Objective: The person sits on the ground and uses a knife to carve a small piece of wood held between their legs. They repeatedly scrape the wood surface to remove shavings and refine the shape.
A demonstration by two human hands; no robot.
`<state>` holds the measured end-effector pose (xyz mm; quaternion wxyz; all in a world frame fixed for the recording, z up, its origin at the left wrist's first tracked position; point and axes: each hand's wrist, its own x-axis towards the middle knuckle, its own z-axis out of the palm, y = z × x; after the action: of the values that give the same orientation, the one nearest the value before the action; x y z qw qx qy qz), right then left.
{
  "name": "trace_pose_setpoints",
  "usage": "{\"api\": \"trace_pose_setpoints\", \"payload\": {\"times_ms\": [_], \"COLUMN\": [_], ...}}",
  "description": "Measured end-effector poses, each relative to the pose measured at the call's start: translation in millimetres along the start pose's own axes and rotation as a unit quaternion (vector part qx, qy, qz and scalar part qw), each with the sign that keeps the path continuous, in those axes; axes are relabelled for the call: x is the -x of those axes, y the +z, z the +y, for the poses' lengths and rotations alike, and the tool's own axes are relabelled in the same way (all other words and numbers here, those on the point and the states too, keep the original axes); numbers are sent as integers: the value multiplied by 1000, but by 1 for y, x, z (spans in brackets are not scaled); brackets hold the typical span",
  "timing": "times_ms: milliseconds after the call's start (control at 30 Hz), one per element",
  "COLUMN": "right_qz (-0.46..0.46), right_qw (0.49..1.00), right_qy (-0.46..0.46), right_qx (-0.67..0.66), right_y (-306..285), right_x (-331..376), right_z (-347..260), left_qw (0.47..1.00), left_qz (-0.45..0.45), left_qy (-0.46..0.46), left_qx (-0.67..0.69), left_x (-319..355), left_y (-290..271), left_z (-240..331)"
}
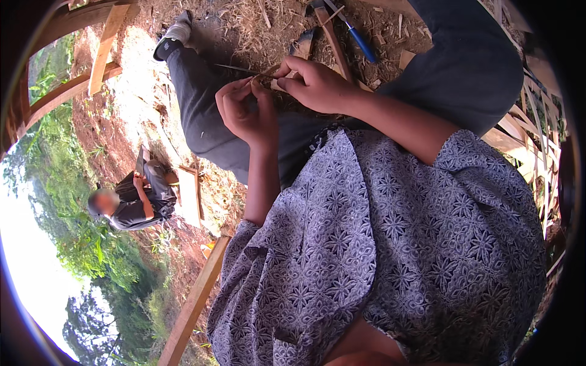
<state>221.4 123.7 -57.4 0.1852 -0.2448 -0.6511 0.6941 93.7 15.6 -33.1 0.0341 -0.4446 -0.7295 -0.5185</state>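
Observation:
Both my hands meet in front of my lap, fingers pinched around a small brown wood-like piece. My left hand grips its near left end between thumb and fingertips. My right hand pinches the other end, its thumb and forefinger close to the left fingertips. A thin greyish strip sticks out leftward from beside the fingers; whether it is a blade or a sliver I cannot tell. The fingers cover much of the piece.
Beyond my hands lie a wooden-handled tool, a blue-handled tool and wood shavings. My outstretched legs flank them. Pale strips pile up at right. Far left, another person sits on the ground; a wooden beam slants nearby.

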Motion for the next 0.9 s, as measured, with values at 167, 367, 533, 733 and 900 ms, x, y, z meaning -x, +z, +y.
{"api": "trace_pose_setpoints", "payload": {"times_ms": [167,367,533,733,900], "right_qz": [-32,-49,-61,-42,-53], "right_qw": [995,992,994,995,996], "right_qy": [62,95,78,69,68], "right_qx": [75,66,44,52,-9], "right_y": [-22,-22,-23,-23,-21], "right_x": [-8,-5,-4,-14,-9], "right_z": [34,29,-9,47,20], "left_qw": [999,1000,999,996,997], "left_qz": [-17,-23,-24,-45,-47], "left_qy": [12,16,17,33,18], "left_qx": [-30,-14,-46,-73,-54], "left_x": [-3,-1,-2,-6,-7], "left_y": [4,2,5,7,9], "left_z": [5,7,11,11,15]}}
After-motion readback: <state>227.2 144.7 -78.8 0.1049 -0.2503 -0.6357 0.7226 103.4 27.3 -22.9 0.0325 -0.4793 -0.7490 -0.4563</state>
